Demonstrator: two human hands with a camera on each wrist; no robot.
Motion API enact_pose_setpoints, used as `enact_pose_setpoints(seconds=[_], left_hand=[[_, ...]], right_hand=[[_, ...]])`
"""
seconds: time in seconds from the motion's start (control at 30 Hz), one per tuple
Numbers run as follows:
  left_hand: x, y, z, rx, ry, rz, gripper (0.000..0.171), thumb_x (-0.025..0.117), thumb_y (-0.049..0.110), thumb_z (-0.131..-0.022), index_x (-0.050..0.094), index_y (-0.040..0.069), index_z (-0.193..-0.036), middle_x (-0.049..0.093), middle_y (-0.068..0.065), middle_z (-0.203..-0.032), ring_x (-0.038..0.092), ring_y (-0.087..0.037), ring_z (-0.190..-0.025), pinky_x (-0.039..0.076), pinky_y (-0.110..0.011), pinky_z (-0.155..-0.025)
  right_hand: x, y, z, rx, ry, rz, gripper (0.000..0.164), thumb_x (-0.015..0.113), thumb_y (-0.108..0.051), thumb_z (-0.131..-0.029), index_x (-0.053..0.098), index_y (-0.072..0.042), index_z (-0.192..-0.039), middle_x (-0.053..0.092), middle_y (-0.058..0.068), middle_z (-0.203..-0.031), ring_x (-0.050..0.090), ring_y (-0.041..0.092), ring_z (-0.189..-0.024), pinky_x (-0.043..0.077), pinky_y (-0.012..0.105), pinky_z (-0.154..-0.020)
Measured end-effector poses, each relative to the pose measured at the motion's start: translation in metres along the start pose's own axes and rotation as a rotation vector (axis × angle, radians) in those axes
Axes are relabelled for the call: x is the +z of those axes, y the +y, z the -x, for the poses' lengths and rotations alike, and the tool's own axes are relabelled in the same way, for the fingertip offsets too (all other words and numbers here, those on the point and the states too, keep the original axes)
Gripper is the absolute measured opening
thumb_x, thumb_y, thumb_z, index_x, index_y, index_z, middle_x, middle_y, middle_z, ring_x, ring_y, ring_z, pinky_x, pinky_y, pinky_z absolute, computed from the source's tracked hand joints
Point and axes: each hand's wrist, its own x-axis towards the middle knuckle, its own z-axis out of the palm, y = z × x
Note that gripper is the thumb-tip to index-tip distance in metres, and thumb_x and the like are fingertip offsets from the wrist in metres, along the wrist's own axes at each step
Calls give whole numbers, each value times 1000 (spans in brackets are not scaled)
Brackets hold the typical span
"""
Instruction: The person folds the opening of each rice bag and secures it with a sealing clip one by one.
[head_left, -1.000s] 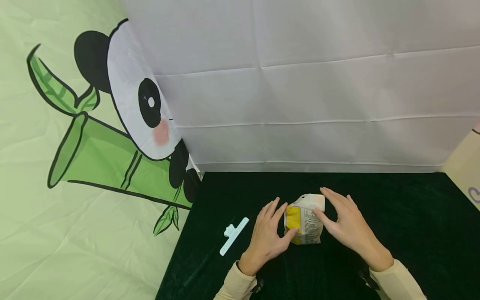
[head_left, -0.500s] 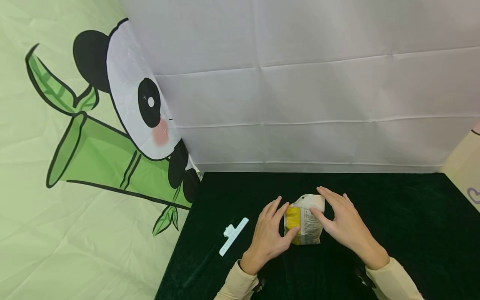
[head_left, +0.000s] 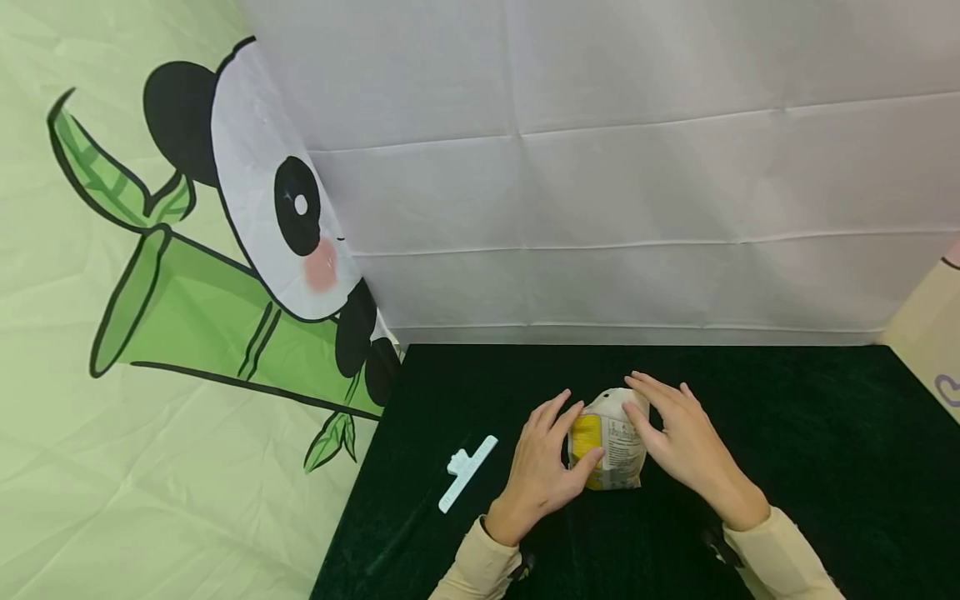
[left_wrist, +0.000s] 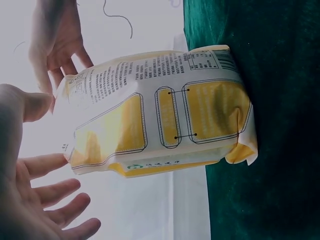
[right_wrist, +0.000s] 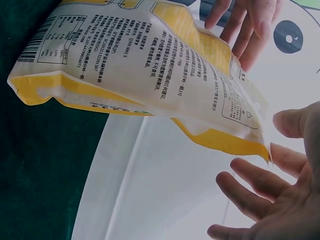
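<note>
- Counted on or over the table: one bag, one clip, two hands, namely left hand and right hand, with two cream sleeves.
- Bag: stands upright on the table, between the hands; runs lengthwise up from the tabletop, base down, barcode near the base, top end up at the fingers.
- Turns its panel of small print toward the person, with yellow patches to the left of that print.
- Left hand: spreads its fingers beside the bag's upper left corner, thumb nearer the person; grips nothing.
- Right hand: likewise fingers apart, at the upper right corner; impossible to tell whether touching.
- Clip: lies just left of the left hand, long bar slanting away to the right.
- Far table edge: runs along the white backdrop, past a strip of dark green cloth behind the bag.
- Left edge: slants beside the panda-printed green sheet, beyond the clip.
- Widest stretch of cloth: right of the right hand, toward the cream panel.
</note>
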Motion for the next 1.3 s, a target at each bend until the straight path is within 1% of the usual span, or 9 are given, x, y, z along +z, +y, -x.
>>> enact_pose_setpoints(seconds=[0.13, 0.43, 0.67, 0.8, 0.9, 1.0, 1.13, 1.3], left_hand=[[3, 0, -2, 16, 30, 13, 60, 68, 47, -101, 58, 17, -152, 45, -5, -167, 49, -29, -148, 48, -55, -116], [8, 1, -7, 30, 77, 77, 55, 70, 43, -101, 61, 16, -149, 52, -4, -162, 55, -24, -142, 53, -48, -112], [13, 3, -9, 59, 114, 88, 53, 69, 41, -102, 60, 16, -148, 57, -5, -157, 59, -22, -137, 55, -42, -109], [12, 5, -12, 66, 122, 89, 53, 70, 40, -102, 61, 15, -148, 58, -5, -156, 60, -23, -136, 55, -42, -109], [12, 7, -15, 74, 126, 93, 53, 70, 39, -102, 61, 12, -147, 59, -8, -155, 61, -24, -135, 55, -43, -109], [12, 8, -16, 81, 129, 93, 54, 70, 38, -102, 60, 12, -148, 60, -10, -154, 62, -24, -134, 55, -42, -108], [12, 9, -18, 82, 121, 90, 54, 69, 38, -102, 58, 14, -150, 60, -8, -154, 62, -23, -133, 55, -40, -107], [14, 10, -19, 86, 117, 95, 55, 69, 38, -102, 58, 12, -149, 60, -6, -154, 63, -22, -131, 56, -39, -106]], right_hand=[[2, 1, -1, -5, -3, 3, 43, 65, -22, -106, 63, 0, -143, 58, 27, -152, 57, 51, -137, 26, 81, -117], [2, 3, -4, -1, -6, -15, 41, 62, -20, -107, 63, 0, -143, 62, 27, -148, 58, 51, -136, 24, 81, -118], [3, 4, -6, 15, -2, -25, 40, 63, -22, -107, 65, -1, -140, 67, 27, -140, 60, 51, -132, 24, 79, -119], [5, 6, -8, 13, 6, -33, 38, 64, -22, -106, 66, -1, -137, 69, 26, -137, 62, 50, -129, 25, 78, -120], [6, 7, -9, 2, 19, -44, 36, 65, -21, -106, 68, -1, -135, 70, 26, -134, 64, 49, -127, 25, 78, -120], [6, 7, -10, -9, 31, -58, 34, 66, -21, -105, 70, -1, -132, 72, 25, -132, 66, 48, -125, 26, 78, -119], [7, 7, -11, -15, 40, -75, 31, 67, -20, -105, 71, -1, -129, 74, 23, -129, 68, 46, -121, 28, 77, -119], [8, 6, -12, -16, 44, -80, 29, 67, -20, -105, 72, -2, -126, 76, 22, -125, 70, 45, -118, 31, 77, -118]])
